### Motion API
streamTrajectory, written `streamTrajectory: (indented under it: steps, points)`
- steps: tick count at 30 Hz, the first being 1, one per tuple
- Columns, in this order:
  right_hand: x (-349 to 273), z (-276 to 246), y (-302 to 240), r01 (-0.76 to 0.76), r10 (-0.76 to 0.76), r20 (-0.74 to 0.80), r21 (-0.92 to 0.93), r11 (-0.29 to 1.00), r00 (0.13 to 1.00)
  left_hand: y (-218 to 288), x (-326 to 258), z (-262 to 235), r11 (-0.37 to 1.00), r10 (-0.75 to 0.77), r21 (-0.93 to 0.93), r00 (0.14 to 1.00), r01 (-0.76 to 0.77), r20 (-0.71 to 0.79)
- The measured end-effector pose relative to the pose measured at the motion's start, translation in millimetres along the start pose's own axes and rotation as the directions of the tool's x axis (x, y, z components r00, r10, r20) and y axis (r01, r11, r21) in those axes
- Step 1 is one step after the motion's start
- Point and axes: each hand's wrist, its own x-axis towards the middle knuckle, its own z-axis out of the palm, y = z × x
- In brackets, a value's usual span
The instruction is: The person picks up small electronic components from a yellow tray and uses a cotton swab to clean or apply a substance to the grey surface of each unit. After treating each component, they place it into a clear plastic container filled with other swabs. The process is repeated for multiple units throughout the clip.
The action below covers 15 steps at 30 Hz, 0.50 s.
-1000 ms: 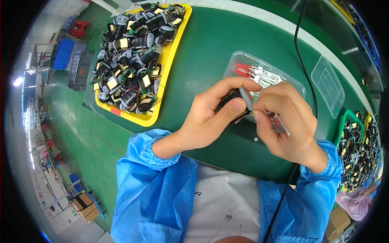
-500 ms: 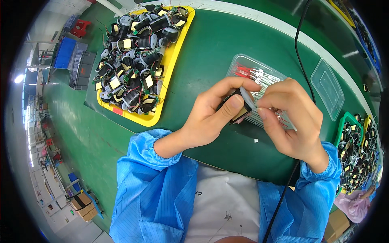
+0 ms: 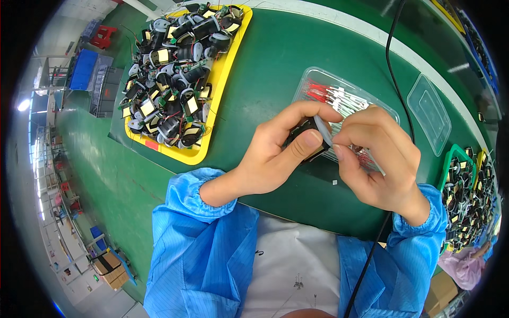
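One black module with pale-grey rounded end, above green tabletop, clasped by left hand. Right hand bunched at its edge; cannot tell if gripping. Risk: slackened left grip might drop module into clear plastic box.

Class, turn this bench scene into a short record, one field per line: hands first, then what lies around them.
Left hand: grips a black part with a grey cap
Right hand: pinched close at the cap; anything held can't be made out
Box: clear, partly behind the hands; holds red and white leads
Lid: clear, on the table, right of the box
Cable: black, passes between box and lid
Yellow tray: left, heaped with similar parts
Green tray: far right, also holding parts
White bit: on the table
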Motion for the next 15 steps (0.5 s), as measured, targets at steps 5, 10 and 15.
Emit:
streamTrajectory:
  steps: [5,10,15]
  points:
    - [-0.5,1.9,0.4,0.031,-0.03,-0.026,0.02,0.999,0.999,5.0,-1.4,2.8,0.997,0.006,0.076,1.0,-0.006,-0.003]
    - [-5.7,7.6,1.9,0.11,-0.113,-0.068,-0.048,0.993,0.991,1.9,-1.4,6.8,0.986,0.079,0.153,0.995,-0.07,-0.056]
    - [-8.1,9.6,2.8,0.156,-0.168,-0.067,-0.156,0.975,0.984,0.6,-1.3,4.7,0.989,0.075,0.133,0.994,-0.065,-0.075]
